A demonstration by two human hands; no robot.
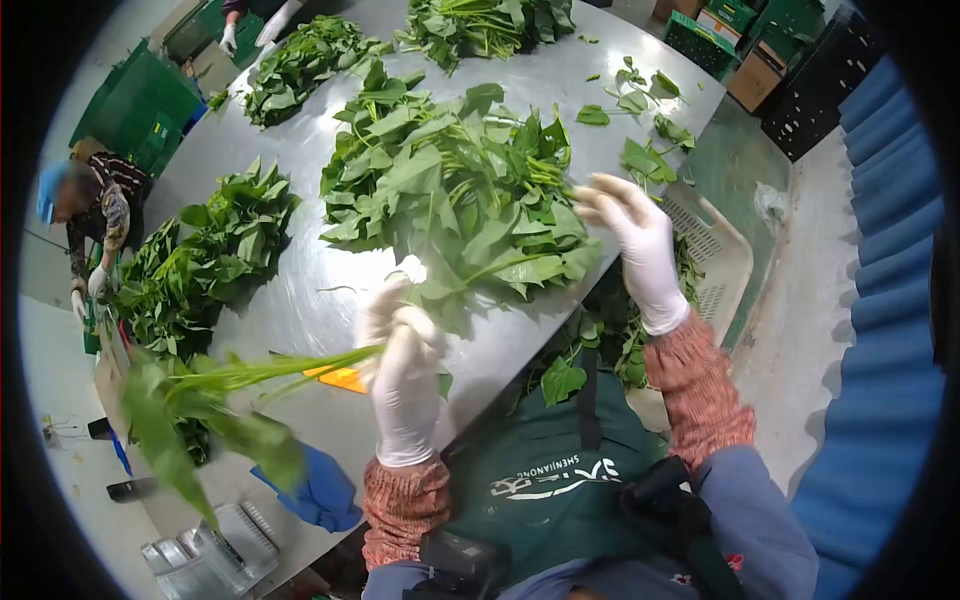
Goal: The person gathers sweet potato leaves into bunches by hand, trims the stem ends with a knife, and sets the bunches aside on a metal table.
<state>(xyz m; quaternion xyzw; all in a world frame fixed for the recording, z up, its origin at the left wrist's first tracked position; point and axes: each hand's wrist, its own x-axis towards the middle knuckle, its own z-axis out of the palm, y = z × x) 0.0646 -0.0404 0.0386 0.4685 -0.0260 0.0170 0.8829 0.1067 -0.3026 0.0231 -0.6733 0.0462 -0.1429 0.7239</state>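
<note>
My left hand point(402, 375), in a white glove, is closed around the stems of a bunch of leafy greens point(215, 410). The stems point left and the leaves hang down, smeared by motion. My right hand point(632, 235), also gloved, is raised at the right side of a big pile of leafy greens point(440, 180) on the metal table point(310, 310). Its fingers are loosely bent and apart, with nothing visible in them. Under the left hand, an orange thing point(340, 377) lies partly hidden.
More heaps of greens lie to the left point(205, 250) and at the back point(300, 75). A pale plastic crate point(735, 250) stands right of the table. Blue cloth point(310, 490) and metal trays point(215, 550) are front left. Two co-workers' gloved hands show across the table.
</note>
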